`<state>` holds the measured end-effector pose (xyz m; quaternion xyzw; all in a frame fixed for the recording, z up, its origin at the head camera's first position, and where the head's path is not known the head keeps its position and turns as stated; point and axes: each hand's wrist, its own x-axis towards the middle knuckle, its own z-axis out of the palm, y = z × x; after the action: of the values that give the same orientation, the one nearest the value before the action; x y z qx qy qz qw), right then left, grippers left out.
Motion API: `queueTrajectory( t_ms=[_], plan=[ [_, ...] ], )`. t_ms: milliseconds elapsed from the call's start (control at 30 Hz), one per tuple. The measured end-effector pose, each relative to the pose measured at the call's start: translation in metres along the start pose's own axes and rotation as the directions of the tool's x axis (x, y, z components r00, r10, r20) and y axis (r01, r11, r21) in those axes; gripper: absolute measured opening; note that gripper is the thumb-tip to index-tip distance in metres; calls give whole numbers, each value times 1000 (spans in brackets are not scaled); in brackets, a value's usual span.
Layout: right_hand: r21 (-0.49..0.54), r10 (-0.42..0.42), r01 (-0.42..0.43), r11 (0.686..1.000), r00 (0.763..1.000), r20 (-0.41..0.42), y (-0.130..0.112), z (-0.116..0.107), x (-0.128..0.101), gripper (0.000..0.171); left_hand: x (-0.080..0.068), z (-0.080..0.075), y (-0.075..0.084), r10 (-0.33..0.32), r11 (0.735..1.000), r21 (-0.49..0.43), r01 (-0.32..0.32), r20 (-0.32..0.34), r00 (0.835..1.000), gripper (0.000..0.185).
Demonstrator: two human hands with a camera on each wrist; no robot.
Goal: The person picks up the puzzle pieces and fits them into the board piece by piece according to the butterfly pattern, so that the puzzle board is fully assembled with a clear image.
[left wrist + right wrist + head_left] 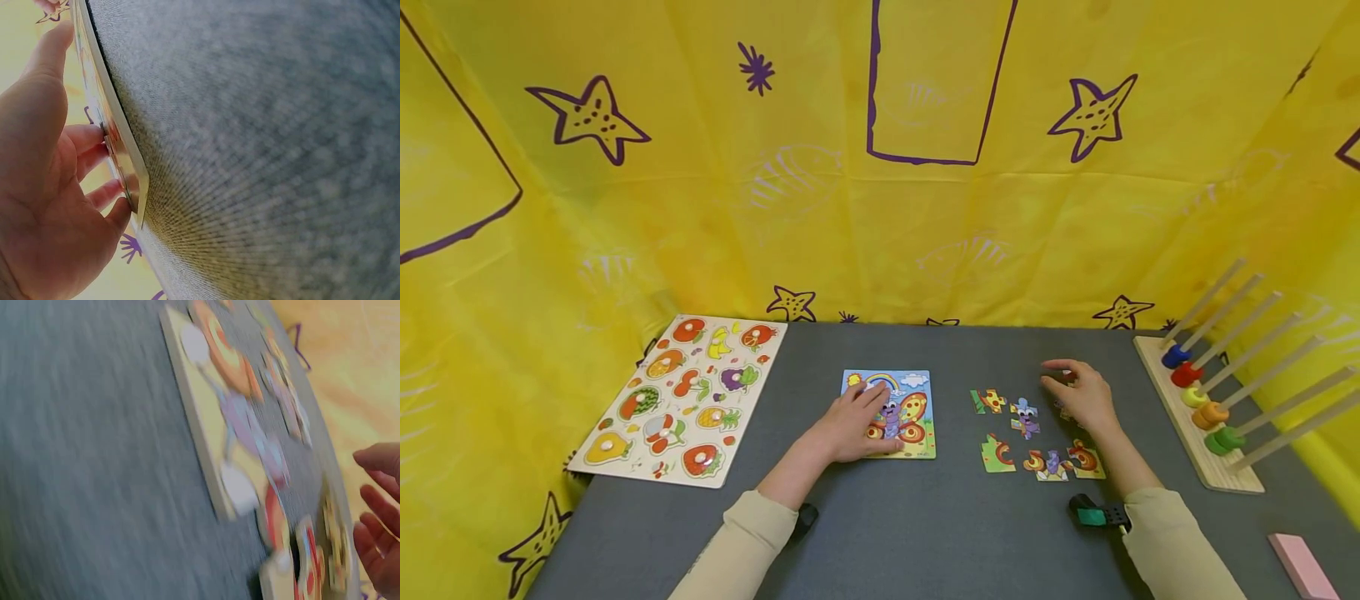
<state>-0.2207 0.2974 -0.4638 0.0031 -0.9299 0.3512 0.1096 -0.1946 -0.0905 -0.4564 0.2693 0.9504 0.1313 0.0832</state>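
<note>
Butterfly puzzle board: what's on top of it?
The left hand rests flat on the butterfly puzzle board, covering its lower left. Rainbow, cloud and butterfly artwork show around it. Whatever lies under the palm is hidden. The loose pieces lie apart on the table.

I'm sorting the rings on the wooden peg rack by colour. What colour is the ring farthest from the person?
Blue: the farthest ring on the wooden peg rack, clearest in the head view.

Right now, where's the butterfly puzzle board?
In the head view, the butterfly puzzle board lies mid-table under the left hand, between the fruit peg board and the loose pieces.
</note>
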Motion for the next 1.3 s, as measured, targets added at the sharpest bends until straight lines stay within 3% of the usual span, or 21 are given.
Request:
queueTrajectory(
  t_ms=[267, 600, 733, 967, 1300],
  plan=[
    [-84, 16, -22, 996, 997, -70, 29, -16, 2, 42, 0, 1, -1, -2, 1000, -10, 2, 7, 1000, 90],
    [-156, 85, -85, 984, 996, -8, 36, -20, 0, 59, 0, 1, -1, -1, 1000, -10, 1, 7, 1000, 90],
    [-100, 136, -139, 985, 990, -32, 33, -21, 0, 57, 0, 1, -1, 3, 1000, -10, -3, 4, 1000, 90],
    [20, 205, -205, 979, 965, -163, 18, -16, 2, 38, 1, 1, -1, 15, 1000, -6, -15, -5, 1000, 89],
    [159, 191, -184, 970, 981, -27, -25, 12, 1, 39, 2, 1, 0, 14, 1000, 3, -14, 15, 1000, 83]
  ],
)
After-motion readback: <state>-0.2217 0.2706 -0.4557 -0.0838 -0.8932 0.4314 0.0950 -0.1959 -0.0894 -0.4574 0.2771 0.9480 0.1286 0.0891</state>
